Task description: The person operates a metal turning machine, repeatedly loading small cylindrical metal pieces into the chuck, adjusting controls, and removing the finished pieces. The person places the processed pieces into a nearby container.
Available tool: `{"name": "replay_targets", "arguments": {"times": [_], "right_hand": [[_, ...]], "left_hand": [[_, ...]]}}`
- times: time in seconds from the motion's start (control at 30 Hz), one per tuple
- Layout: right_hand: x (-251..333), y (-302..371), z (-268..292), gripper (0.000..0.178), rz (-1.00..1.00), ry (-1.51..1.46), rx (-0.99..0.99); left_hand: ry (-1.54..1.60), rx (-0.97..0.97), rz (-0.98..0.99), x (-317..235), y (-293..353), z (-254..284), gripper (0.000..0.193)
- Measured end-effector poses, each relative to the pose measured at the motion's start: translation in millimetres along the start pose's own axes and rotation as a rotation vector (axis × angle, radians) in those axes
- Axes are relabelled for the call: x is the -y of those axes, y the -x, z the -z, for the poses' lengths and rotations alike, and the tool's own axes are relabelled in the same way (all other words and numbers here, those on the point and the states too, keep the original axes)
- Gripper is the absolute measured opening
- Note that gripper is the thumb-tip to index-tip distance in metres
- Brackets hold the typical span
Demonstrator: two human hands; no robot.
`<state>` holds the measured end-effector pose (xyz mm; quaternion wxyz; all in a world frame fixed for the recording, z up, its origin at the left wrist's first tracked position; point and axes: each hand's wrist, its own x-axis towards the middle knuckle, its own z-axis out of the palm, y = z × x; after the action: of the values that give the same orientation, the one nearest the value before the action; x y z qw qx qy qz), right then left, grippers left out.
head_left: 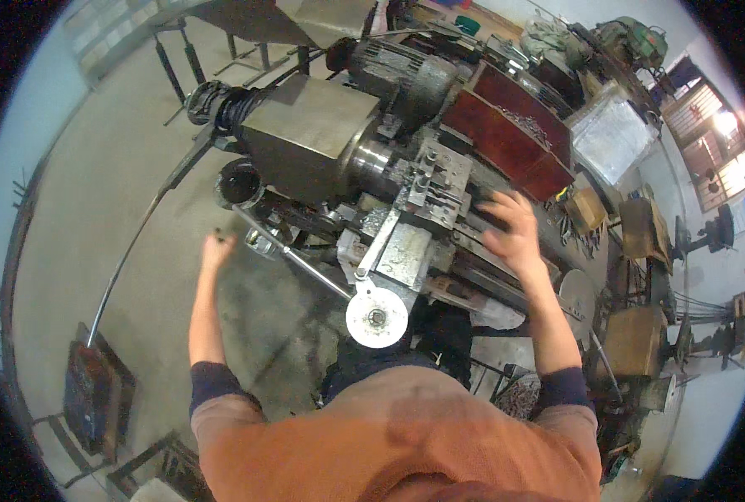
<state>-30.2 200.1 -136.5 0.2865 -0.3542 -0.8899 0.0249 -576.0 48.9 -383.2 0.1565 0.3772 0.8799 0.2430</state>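
I stand at a metal lathe with a grey boxy headstock (pixel 301 125) and a shiny round chuck (pixel 374 166). Beyond the chuck's right side is a tool post (pixel 439 180) with several bolts on top. A round white handwheel (pixel 376 317) sits close to my body, below the steel cross slide (pixel 404 251). My right hand (pixel 513 233) hovers just right of the tool post, fingers spread and slightly bent, with nothing seen in it. Out to the left, my left hand (pixel 217 249) is closed, with a small dark bit at its fingertips that I cannot make out.
A long lever (pixel 293 251) slants from the lathe's left toward the handwheel. Behind the lathe are a motor (pixel 414 71) and a dark red tray (pixel 506 125) with metal shavings. Another machine with belts (pixel 707 318) stands at right. A rod on a block (pixel 96 389) lies at left.
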Motion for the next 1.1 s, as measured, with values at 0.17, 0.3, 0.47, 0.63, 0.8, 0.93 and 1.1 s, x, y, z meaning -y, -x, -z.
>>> {"name": "replay_targets", "arguments": {"times": [0.17, 0.3, 0.47, 0.63, 0.8, 0.93, 1.1], "right_hand": [[-64, 121, 58, 0.035, -0.427, -0.029, 0.013], [-110, 208, 91, 0.031, -0.642, 0.125, 0.01], [-173, 296, 133, 0.028, -1.007, 0.271, -0.026], [-185, 323, 136, 0.028, -1.177, 0.23, -0.101], [-186, 340, 145, 0.03, -1.174, 0.209, -0.1], [-221, 394, 163, 0.041, -1.099, 0.559, 0.0], [-278, 447, 178, 0.051, -1.281, 0.583, 0.499]], "left_hand": [[-0.434, 0.125, -0.125, -13, -6, -77, 0.028], [-0.631, 0.137, -0.186, -38, -14, -39, 0.016], [0.098, 0.124, -0.028, -42, 7, -60, 0.027], [-0.547, 0.109, -0.099, -36, -8, -64, 0.029], [-0.57, -0.039, -0.021, -31, -21, -49, 0.024], [-0.433, 0.028, -0.047, -26, 14, -40, 0.04], [0.285, 0.098, 0.116, -33, 43, 7, 0.044]]}}
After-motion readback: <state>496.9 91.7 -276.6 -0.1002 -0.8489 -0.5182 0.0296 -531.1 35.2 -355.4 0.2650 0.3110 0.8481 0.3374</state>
